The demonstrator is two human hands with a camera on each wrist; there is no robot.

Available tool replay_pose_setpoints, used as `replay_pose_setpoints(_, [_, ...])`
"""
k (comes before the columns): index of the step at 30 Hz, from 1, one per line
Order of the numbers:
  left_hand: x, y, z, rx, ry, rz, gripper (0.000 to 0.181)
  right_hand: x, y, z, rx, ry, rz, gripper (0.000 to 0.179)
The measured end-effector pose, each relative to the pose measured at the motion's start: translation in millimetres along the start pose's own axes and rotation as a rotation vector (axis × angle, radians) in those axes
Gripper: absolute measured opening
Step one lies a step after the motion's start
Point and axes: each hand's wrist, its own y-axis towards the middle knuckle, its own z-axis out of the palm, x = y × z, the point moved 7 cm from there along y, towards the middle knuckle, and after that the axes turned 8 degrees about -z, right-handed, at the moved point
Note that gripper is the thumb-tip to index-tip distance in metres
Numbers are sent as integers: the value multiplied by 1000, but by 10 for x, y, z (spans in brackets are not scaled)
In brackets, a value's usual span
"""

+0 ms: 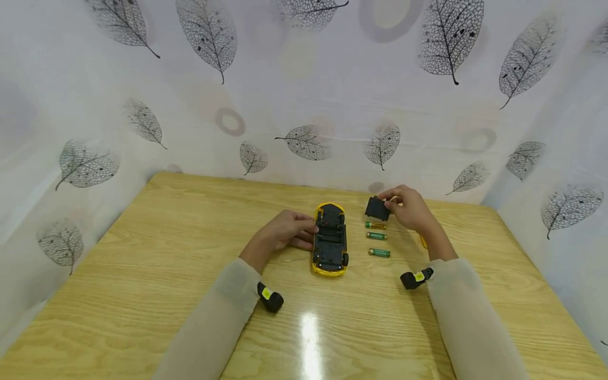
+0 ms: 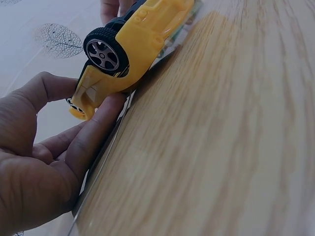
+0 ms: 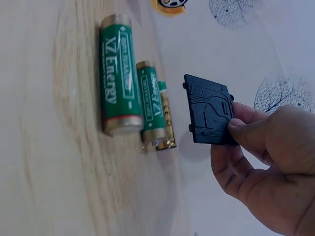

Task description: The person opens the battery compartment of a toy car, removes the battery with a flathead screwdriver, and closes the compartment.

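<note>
A yellow toy car (image 1: 331, 257) lies upside down on the table, its black underside up and its battery compartment (image 1: 331, 233) uncovered, with no batteries visible inside. My left hand (image 1: 291, 230) holds the car by its left side, thumb above and fingers low against the yellow body (image 2: 142, 39). Over the back of the table, my right hand (image 1: 407, 207) pinches a black battery cover (image 3: 209, 109) at its edge between thumb and fingers. Below the cover in the head view, two green batteries (image 1: 379, 253) and a gold-and-green battery (image 1: 376, 225) lie in a column right of the car.
A thin, light-coloured rod (image 1: 292, 259) lies on the wooden table (image 1: 190, 295) by my left hand. Part of a yellow object (image 1: 423, 241) shows beside my right forearm. A leaf-patterned cloth (image 1: 304, 95) stands behind the table and along both sides.
</note>
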Motion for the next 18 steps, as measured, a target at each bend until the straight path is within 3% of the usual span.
replay_pose_setpoints(11, [-59,9,-10,-7,7,11,50,304,2,-18,-23,-20,-109,25])
replay_pose_setpoints(18, [2,22,-9,0,8,5,48,520,-58,59,11,-7,-162,26])
